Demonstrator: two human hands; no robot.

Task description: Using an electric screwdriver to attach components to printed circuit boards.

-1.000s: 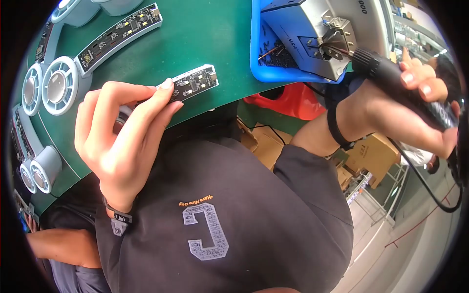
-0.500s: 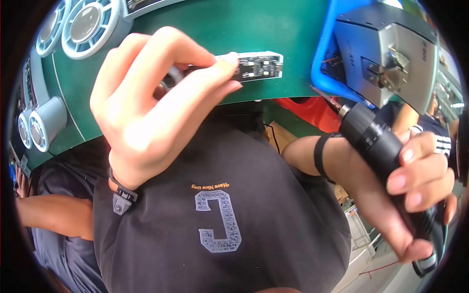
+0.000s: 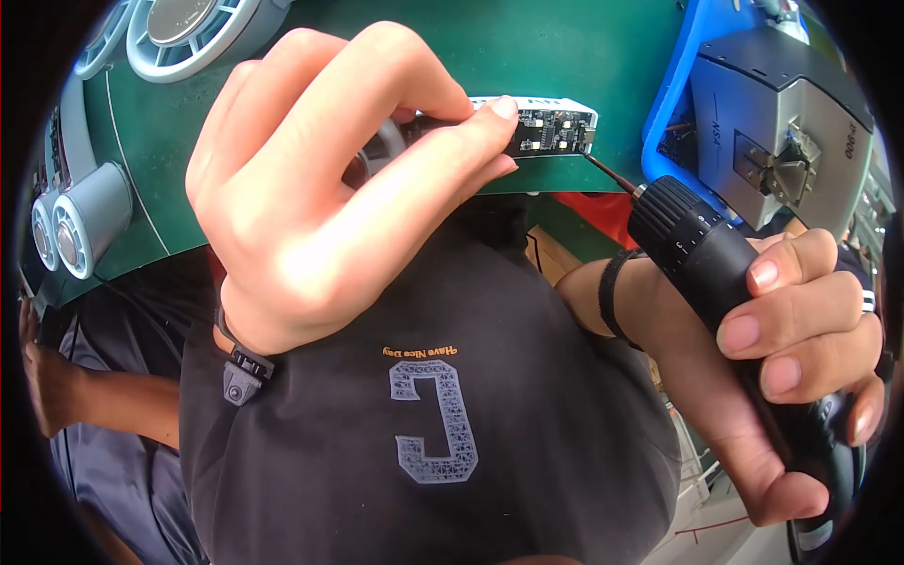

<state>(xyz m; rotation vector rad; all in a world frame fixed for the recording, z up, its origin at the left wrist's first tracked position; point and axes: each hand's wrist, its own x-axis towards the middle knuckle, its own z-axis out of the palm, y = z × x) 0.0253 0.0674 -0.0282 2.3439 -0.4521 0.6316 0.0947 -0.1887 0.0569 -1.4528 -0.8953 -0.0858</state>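
Note:
My left hand [image 3: 301, 198] pinches a narrow white-edged housing with a black circuit board [image 3: 551, 132] between thumb and fingers, above the table's near edge. A grey ring-like part shows behind the thumb; the hand hides most of it. My right hand [image 3: 791, 330] is wrapped round a black electric screwdriver [image 3: 697, 245], tilted up and to the left. Its thin bit [image 3: 614, 174] points at the lower right corner of the board housing. The tip is at or very close to that corner; whether it touches, I cannot tell.
A blue tray [image 3: 659, 113] holds a grey box-shaped screw feeder [image 3: 782, 113] at the right. Light blue round-ended parts [image 3: 89, 226] lie along the left of the green table [image 3: 565, 47]. A red object [image 3: 603, 215] sits below the edge. Another person's arm [image 3: 132, 405] shows at left.
My left hand has moved a little to the right with the board. The screwdriver has shifted slightly left, so its bit has gone from beside the blue tray to the housing's corner.

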